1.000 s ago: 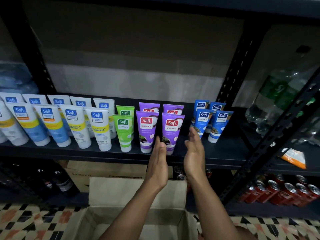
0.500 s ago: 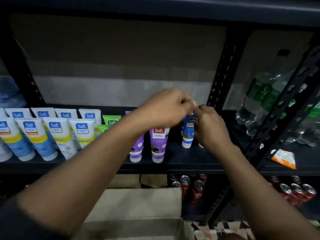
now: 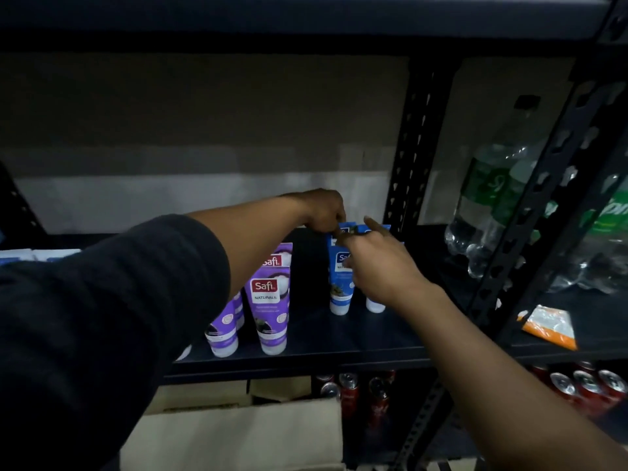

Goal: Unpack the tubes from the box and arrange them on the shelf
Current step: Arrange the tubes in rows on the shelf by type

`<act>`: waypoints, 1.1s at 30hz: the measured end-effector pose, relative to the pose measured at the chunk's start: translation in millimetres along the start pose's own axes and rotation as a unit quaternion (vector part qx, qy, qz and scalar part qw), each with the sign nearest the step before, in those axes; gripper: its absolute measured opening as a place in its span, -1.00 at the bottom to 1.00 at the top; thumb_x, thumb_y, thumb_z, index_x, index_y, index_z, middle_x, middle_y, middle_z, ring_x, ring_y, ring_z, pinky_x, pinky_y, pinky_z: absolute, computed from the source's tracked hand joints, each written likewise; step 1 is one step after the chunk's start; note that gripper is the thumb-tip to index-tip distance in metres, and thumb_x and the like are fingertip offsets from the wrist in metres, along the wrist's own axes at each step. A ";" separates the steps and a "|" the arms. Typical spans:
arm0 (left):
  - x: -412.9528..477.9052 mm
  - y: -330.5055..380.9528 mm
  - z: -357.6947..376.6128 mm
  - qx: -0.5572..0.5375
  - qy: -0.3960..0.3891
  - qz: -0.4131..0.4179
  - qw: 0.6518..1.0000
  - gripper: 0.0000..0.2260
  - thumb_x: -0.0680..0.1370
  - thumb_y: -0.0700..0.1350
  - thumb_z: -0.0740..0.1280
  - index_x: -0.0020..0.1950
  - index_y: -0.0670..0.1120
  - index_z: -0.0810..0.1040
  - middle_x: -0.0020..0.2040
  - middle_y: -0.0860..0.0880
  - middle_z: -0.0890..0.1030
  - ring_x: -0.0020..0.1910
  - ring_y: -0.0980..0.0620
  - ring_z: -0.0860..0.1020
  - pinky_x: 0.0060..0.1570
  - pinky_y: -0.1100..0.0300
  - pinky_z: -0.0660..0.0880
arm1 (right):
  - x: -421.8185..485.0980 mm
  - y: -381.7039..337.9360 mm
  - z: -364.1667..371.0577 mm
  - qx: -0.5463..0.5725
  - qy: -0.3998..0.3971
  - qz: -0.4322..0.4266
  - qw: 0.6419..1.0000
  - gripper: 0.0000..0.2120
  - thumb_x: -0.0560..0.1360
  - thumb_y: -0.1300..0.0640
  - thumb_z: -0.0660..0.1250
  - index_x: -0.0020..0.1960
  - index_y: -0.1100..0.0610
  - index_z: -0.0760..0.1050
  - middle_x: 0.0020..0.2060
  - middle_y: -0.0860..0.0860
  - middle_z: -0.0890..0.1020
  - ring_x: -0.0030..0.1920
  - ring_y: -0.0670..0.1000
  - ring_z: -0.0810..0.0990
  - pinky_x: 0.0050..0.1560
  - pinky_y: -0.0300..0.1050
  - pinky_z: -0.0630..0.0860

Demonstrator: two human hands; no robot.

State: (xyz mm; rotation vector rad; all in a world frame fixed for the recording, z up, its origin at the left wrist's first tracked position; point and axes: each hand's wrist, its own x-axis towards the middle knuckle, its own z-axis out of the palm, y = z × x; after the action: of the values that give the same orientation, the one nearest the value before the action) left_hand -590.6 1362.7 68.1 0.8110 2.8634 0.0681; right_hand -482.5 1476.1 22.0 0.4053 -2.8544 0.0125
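Observation:
Several blue tubes (image 3: 339, 287) stand caps down at the right end of the row on the black shelf (image 3: 339, 339). My left hand (image 3: 323, 210) reaches over from the left and pinches the top edge of a rear blue tube. My right hand (image 3: 380, 266) covers the front right blue tube and grips the tubes' tops, its index finger stretched out. Purple tubes (image 3: 268, 300) stand just left of the blue ones, partly behind my left sleeve. The cardboard box (image 3: 238, 433) sits open on the floor below the shelf.
A perforated black upright (image 3: 407, 147) rises right behind the blue tubes. Plastic bottles (image 3: 492, 205) and an orange packet (image 3: 547, 326) lie in the bay to the right. Red cans (image 3: 588, 385) stand on the lower shelf. White tubes (image 3: 34, 254) peek out far left.
Both hands rose from below the shelf edge to the blue tubes and now hold their tops. My view has shifted closer and to the right.

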 end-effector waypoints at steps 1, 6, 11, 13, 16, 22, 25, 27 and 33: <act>0.1 -1.1 0.8 0.000 0.003 -0.001 1.000 -0.96 0.52 -0.13 0.37 -0.09 -0.03 0.61 -0.09 0.01 0.61 -0.14 0.07 0.52 -0.23 0.26 0.38 | -0.7 0.3 -0.4 0.002 0.000 -0.009 1.000 -0.40 0.51 0.34 0.28 0.52 0.11 0.24 0.20 0.13 0.61 0.40 0.14 0.40 0.51 -0.17 -0.05; -12.4 -6.4 0.8 -0.019 -0.001 -0.008 1.000 -0.86 0.52 -0.12 0.38 0.06 -0.04 0.65 -0.04 0.05 0.60 -0.03 0.05 0.57 -0.13 0.23 0.44 | 1.8 0.6 1.4 0.023 -0.010 -0.023 0.999 -0.46 0.51 0.32 0.31 0.46 0.09 0.35 0.18 0.13 0.62 0.49 0.14 0.27 0.52 -0.15 -0.07; -28.3 -11.3 2.7 -0.043 -0.012 -0.009 0.999 -0.81 0.53 -0.08 0.39 0.13 -0.01 0.64 0.01 0.07 0.62 0.02 0.06 0.58 -0.05 0.23 0.48 | -0.4 -3.7 4.6 0.044 -0.023 -0.009 0.999 -0.54 0.53 0.26 0.32 0.41 0.05 0.42 0.26 0.19 0.57 0.58 0.12 0.03 0.48 0.05 0.21; -34.0 -11.8 4.2 -0.050 -0.012 -0.008 0.999 -0.81 0.53 -0.08 0.38 0.13 -0.01 0.65 0.00 0.07 0.63 0.00 0.07 0.58 -0.05 0.23 0.47 | -4.3 -9.5 2.5 0.044 -0.022 -0.012 0.999 -0.58 0.55 0.21 0.32 0.40 0.04 0.42 0.30 0.19 0.54 0.57 0.11 0.05 0.44 0.05 0.24; -41.3 -10.5 4.9 -0.044 -0.014 -0.002 0.999 -0.81 0.53 -0.09 0.38 0.13 -0.01 0.65 0.00 0.05 0.65 -0.02 0.06 0.58 -0.05 0.23 0.45 | -12.6 -19.0 -3.1 0.041 -0.028 -0.014 0.999 -0.60 0.56 0.17 0.31 0.40 0.04 0.42 0.32 0.19 0.51 0.56 0.12 0.09 0.40 -0.01 0.27; -54.0 -4.5 4.9 -0.032 -0.040 0.026 0.998 -0.81 0.54 -0.11 0.37 0.13 -0.03 0.65 -0.02 0.03 0.64 -0.09 0.07 0.53 -0.08 0.23 0.41 | -29.2 -29.9 -13.4 0.034 -0.043 -0.009 0.998 -0.61 0.58 0.12 0.28 0.41 0.04 0.40 0.34 0.17 0.49 0.54 0.16 0.14 0.40 0.01 0.25; -58.3 -1.1 4.8 -0.032 -0.056 0.037 0.997 -0.81 0.56 -0.10 0.33 0.15 -0.04 0.64 0.02 0.03 0.64 -0.04 0.07 0.54 -0.04 0.22 0.42 | -35.7 -33.1 -16.6 0.029 -0.044 -0.006 0.999 -0.62 0.59 0.11 0.27 0.40 0.04 0.41 0.35 0.16 0.49 0.53 0.16 0.15 0.42 -0.01 0.22; -60.1 -0.7 5.3 -0.034 -0.061 0.042 0.997 -0.81 0.57 -0.10 0.32 0.16 -0.03 0.63 0.05 0.03 0.64 -0.01 0.07 0.55 -0.01 0.22 0.42 | -38.7 -34.7 -17.6 0.027 -0.042 -0.005 0.999 -0.63 0.59 0.12 0.27 0.39 0.05 0.41 0.32 0.15 0.51 0.52 0.16 0.17 0.41 -0.03 0.21; -64.3 0.1 7.3 -0.019 -0.047 0.028 0.998 -0.77 0.57 -0.06 0.33 0.20 -0.02 0.62 0.07 0.03 0.64 -0.01 0.08 0.54 -0.06 0.23 0.39 | -44.7 -36.3 -18.6 0.039 -0.013 -0.011 0.999 -0.63 0.59 0.11 0.27 0.39 0.07 0.41 0.12 0.11 0.60 0.32 0.15 0.36 0.25 -0.15 0.21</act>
State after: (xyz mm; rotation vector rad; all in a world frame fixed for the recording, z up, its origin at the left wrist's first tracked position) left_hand -535.4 1329.1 70.2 0.8636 2.7440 0.0897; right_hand -426.3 1454.3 27.6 0.4549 -2.8819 0.1144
